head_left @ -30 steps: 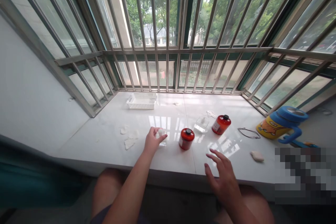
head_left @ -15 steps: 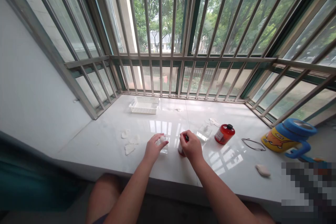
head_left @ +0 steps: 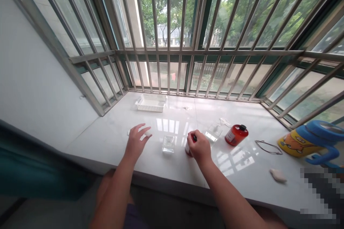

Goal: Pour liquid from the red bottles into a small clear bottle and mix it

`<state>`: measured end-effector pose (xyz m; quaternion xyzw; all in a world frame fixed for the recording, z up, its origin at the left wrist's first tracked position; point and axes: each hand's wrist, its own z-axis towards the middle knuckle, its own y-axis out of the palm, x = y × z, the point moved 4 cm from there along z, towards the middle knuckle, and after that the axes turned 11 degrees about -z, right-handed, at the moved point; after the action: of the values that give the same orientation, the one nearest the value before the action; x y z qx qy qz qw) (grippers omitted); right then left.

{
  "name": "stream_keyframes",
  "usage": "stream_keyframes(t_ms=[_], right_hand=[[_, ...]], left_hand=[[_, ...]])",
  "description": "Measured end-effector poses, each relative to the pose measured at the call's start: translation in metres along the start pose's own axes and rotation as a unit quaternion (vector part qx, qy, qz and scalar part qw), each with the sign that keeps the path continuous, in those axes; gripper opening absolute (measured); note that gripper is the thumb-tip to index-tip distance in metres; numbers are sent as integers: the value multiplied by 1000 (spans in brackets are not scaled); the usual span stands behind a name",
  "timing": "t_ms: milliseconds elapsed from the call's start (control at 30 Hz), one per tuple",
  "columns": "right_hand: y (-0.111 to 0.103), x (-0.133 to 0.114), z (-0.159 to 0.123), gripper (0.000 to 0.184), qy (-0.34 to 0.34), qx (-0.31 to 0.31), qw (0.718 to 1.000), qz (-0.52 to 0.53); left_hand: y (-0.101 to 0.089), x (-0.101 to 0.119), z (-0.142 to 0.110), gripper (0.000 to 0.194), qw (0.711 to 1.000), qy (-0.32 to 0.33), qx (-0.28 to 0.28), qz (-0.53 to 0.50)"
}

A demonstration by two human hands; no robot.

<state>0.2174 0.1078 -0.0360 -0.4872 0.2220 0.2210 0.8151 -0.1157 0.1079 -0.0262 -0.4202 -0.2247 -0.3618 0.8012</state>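
Note:
My left hand (head_left: 136, 141) is over the left part of the white ledge, with thumb and fingers curved around a small whitish piece (head_left: 147, 133) whose kind I cannot make out. To its right stands a small clear glass jar (head_left: 168, 145), apart from both hands. My right hand (head_left: 199, 146) is closed around the upper part of a small red bottle (head_left: 188, 149) with a black top. The palm and fingers hide much of that bottle. Further right lies a larger red bottle (head_left: 236, 135) with a black cap and white label, beside a second clear container (head_left: 213, 131).
A white perforated basket (head_left: 151, 108) sits at the back left. On the right are a dark cord loop (head_left: 268, 147), a beige pad (head_left: 278, 175) and a blue-and-yellow mug (head_left: 292, 143). Metal window bars (head_left: 168, 75) line the back of the ledge (head_left: 177, 170).
My left hand has moved left, away from the glass jar, with a small whitish piece in its fingers. My right hand stays on the red bottle. The camera view has shifted slightly.

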Motion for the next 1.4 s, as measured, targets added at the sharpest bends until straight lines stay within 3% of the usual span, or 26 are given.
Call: stream_keyframes(t_ms=[100, 233, 333, 433, 533, 600, 733, 867, 967, 1067, 1167, 1400], right_hand=[[0, 0, 0, 25, -4, 1, 1000, 2], [-1, -1, 0, 26, -5, 2, 1000, 5], [-1, -2, 0, 26, -6, -3, 1000, 4], [-1, -1, 0, 25, -4, -5, 1000, 6], [-1, 0, 0, 26, -4, -4, 1000, 12], [-1, 2, 0, 25, -4, -8, 1000, 24], [-5, 2, -5, 22, -12, -31, 998, 49], [-12, 3, -19, 21, -5, -60, 996, 66], [-15, 8, -28, 41, 30, -60, 996, 55], [-15, 13, -32, 72, 36, -65, 996, 42], [-12, 16, -32, 82, 27, -64, 997, 31], [-7, 15, -32, 91, 11, -40, 997, 57]], left_hand=[[-10, -48, 9, 34, 993, -16, -45, 106], [-15, -95, 16, 46, 979, -110, -108, 137], [-16, -108, 14, 63, 967, -158, -168, 111], [-17, -103, 12, 75, 965, -165, -185, 90], [-13, -79, 10, 70, 976, -142, -154, 66], [-2, -51, 7, 59, 985, -108, -133, 34], [32, 31, -5, 41, 989, -30, -127, -76], [73, 118, -19, 34, 966, 50, -162, -196], [105, 162, -25, 35, 951, 92, -201, -214], [133, 179, -27, 35, 951, 82, -222, -201], [148, 176, -29, 36, 951, 30, -223, -210], [147, 166, -23, 15, 942, -37, -222, -250]])
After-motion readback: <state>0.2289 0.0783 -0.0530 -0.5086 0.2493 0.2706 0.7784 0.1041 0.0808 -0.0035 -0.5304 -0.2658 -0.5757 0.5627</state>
